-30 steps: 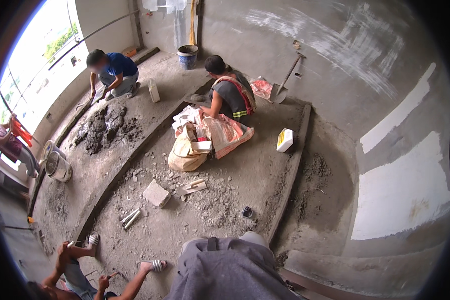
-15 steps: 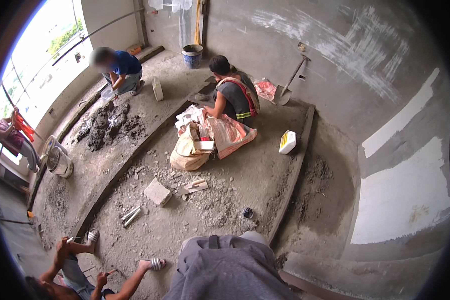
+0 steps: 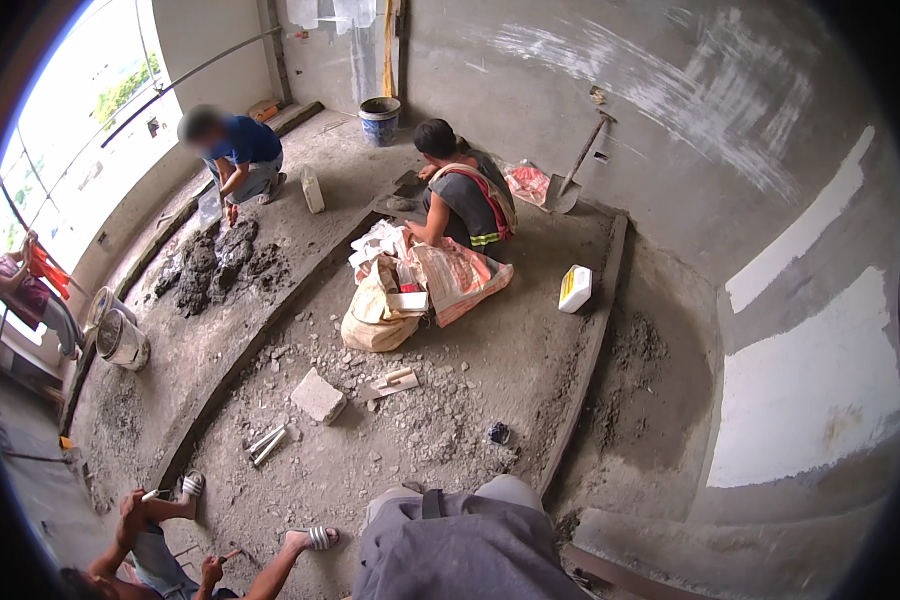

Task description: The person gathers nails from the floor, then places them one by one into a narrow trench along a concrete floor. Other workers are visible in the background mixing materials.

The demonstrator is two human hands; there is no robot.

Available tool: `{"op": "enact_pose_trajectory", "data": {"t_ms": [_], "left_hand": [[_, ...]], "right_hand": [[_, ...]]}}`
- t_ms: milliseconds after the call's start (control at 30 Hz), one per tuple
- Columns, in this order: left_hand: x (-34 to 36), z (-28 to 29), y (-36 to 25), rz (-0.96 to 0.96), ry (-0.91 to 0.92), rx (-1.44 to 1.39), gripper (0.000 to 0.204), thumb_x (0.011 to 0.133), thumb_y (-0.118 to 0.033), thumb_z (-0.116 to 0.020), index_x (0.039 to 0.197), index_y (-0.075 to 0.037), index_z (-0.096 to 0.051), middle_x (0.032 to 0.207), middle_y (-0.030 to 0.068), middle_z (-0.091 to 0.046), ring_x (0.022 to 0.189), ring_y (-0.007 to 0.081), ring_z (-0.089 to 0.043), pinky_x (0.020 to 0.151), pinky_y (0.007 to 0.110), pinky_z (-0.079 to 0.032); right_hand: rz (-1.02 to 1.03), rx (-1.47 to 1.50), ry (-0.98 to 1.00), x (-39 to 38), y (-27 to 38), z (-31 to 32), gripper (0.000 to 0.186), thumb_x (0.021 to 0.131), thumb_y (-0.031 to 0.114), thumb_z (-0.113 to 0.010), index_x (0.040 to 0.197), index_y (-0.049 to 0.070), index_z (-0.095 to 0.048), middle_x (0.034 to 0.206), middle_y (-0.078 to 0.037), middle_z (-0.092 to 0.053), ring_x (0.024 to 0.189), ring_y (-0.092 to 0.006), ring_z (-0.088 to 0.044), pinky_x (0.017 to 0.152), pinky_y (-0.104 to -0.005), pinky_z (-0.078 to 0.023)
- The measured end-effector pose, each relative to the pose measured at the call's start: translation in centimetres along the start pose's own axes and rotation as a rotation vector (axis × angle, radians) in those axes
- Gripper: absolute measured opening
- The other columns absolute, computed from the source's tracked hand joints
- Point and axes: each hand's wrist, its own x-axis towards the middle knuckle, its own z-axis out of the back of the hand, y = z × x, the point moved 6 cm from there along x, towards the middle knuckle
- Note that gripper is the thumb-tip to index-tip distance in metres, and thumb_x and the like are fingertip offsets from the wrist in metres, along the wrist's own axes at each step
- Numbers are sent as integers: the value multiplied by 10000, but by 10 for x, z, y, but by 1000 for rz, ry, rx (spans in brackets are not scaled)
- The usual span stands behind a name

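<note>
Neither my left hand nor my right hand shows; my grey shirt [image 3: 460, 545] and my knees fill the bottom middle. On the rubble-strewn floor before me lie a trowel [image 3: 391, 383] with a flat blade, a broken pale block [image 3: 319, 397] and a few light sticks [image 3: 266, 445]. Closer to my knees is a small dark object [image 3: 498, 433] whose kind I cannot make out. Further off stands a stuffed sack [image 3: 378, 318], with a red-and-white woven sack [image 3: 457, 280] beside it.
A co-worker [image 3: 465, 190] crouches by the sacks; another squats near the wet mortar heap [image 3: 210, 265]. One sits at lower left, another is by the window. Raised strips [image 3: 595, 340] cross the floor. A shovel [image 3: 566, 185], buckets [image 3: 122, 340] and a white jug [image 3: 575, 288] stand about.
The co-worker by the sacks has turned the head and reaches a hand forward to the dark tool by the strip. The squatting one reaches toward the mortar. My view has shifted slightly.
</note>
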Motion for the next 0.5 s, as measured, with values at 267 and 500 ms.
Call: {"op": "enact_pose_trajectory", "data": {"t_ms": [267, 500], "left_hand": [[-14, 17, -11, -8, -23, -28, 435, 766, -452, -697, 959, -63, -707, 913, 48, -695, 801, 141, -637, 683, 277, -502], [-28, 25, -18, -18, -30, -45, 448, 752, -465, -712, 957, -67, -709, 904, 47, -692, 788, 136, -633, 677, 274, -501]], "right_hand": [[-62, 1, 2, -5, -4, 11, 373, 929, 331, -560, 1111, 11, -621, 1046, -152, -662, 985, -230, -649, 843, -358, -518], [-101, 12, 3, -10, -17, 18, 376, 929, 333, -556, 1108, 9, -621, 1049, -156, -662, 990, -233, -649, 847, -360, -519]]}}
